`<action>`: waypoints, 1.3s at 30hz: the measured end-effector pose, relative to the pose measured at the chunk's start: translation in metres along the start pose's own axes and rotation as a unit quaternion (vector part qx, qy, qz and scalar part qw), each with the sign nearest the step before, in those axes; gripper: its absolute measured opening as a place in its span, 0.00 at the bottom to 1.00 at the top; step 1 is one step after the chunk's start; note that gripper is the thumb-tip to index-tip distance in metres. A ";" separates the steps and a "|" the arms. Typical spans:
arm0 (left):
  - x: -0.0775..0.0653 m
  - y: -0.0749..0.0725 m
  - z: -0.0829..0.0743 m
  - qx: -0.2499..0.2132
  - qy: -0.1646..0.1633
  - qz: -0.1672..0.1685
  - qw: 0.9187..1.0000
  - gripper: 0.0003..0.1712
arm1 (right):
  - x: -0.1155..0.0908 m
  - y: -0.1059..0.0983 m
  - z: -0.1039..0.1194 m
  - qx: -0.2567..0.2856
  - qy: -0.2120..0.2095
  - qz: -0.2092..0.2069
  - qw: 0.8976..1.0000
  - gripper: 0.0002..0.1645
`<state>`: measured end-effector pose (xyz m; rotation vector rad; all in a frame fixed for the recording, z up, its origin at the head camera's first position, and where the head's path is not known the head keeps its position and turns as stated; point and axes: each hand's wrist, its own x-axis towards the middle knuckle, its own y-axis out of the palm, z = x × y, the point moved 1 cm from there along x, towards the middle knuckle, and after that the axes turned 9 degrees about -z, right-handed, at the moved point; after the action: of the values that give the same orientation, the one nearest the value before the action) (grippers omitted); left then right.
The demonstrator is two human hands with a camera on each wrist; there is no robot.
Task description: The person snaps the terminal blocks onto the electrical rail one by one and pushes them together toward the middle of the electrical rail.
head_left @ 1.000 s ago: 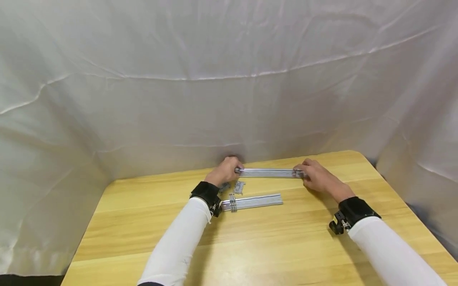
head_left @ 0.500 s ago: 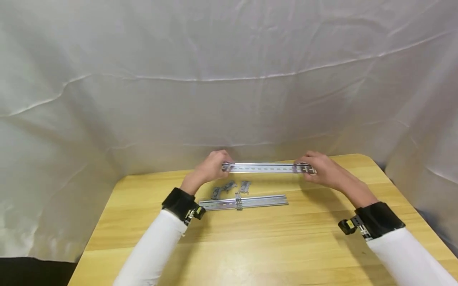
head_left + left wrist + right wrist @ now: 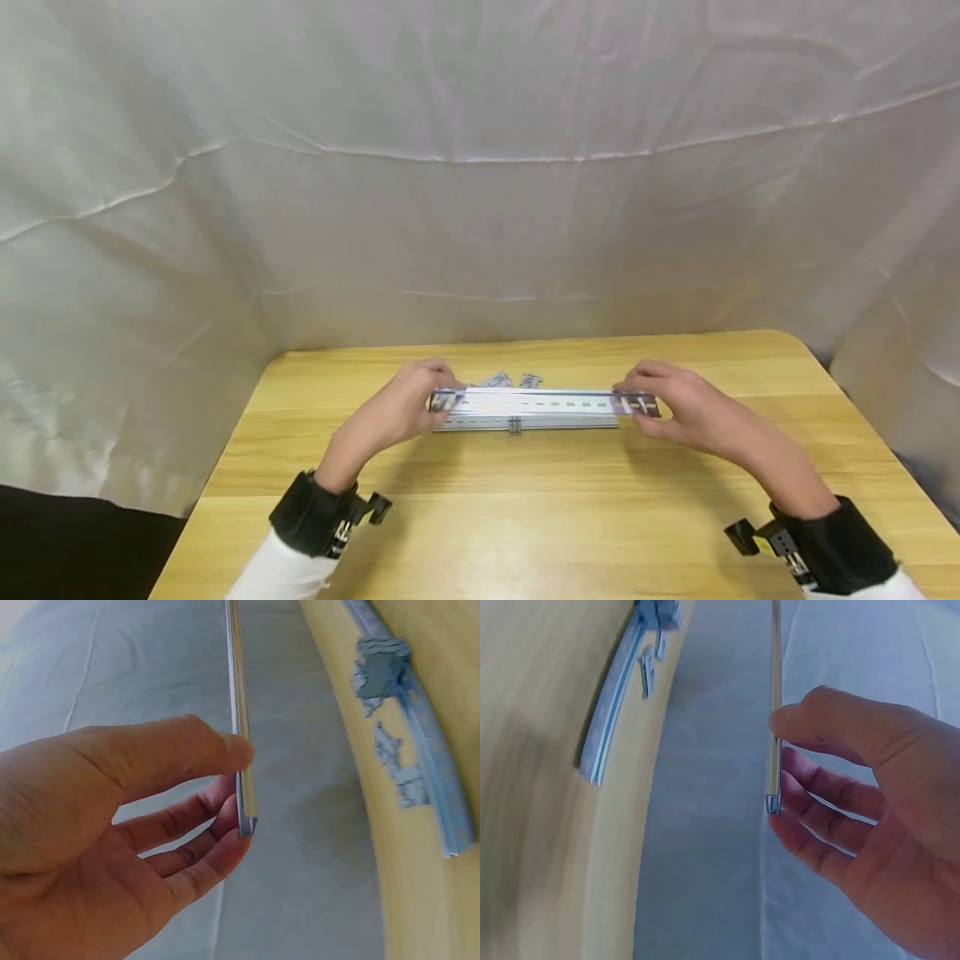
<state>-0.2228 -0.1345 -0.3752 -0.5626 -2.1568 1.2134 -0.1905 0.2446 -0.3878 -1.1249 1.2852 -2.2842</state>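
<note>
A slotted metal DIN rail [image 3: 540, 403] is held level above the table, spanning the space between both hands. My left hand [image 3: 401, 407] pinches its left end, thumb on one edge and fingers on the other, as the left wrist view shows. The opposite end is pinched in the same way by my right hand [image 3: 686, 408]. Beneath and partly hidden by it, a second DIN rail [image 3: 577, 423] lies on the table. Small grey terminal-block-like pieces [image 3: 515, 426] are clipped across that lower rail near its middle.
Loose grey plastic pieces [image 3: 531, 381] lie on the wooden table [image 3: 525, 508] just behind the rails. A pale grey cloth [image 3: 480, 233] hangs behind the table and on both sides.
Both hands have lifted the rail off the back of the table and brought it nearer, now over the lower rail. Its slotted face has turned more toward the head camera.
</note>
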 end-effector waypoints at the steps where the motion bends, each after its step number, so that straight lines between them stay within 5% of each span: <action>1: -0.006 0.002 -0.001 -0.005 -0.002 0.001 1.000 0.20 | -0.004 0.002 0.004 0.006 0.010 0.006 1.000 0.20; 13: -0.053 0.043 0.011 0.001 -0.003 -0.022 1.000 0.19 | -0.023 0.037 0.021 0.033 0.063 0.030 0.997 0.18; 32: -0.072 0.070 0.024 -0.029 -0.075 0.010 0.997 0.19 | -0.041 0.084 0.013 0.042 0.096 0.035 0.994 0.16; 39: -0.073 0.075 0.024 -0.027 -0.065 0.012 0.997 0.18 | -0.046 0.086 0.011 0.041 0.097 0.042 0.994 0.15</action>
<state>-0.1802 -0.1572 -0.4716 -0.5472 -2.3025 1.2384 -0.1621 0.2164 -0.4774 -0.8229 1.2661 -2.4079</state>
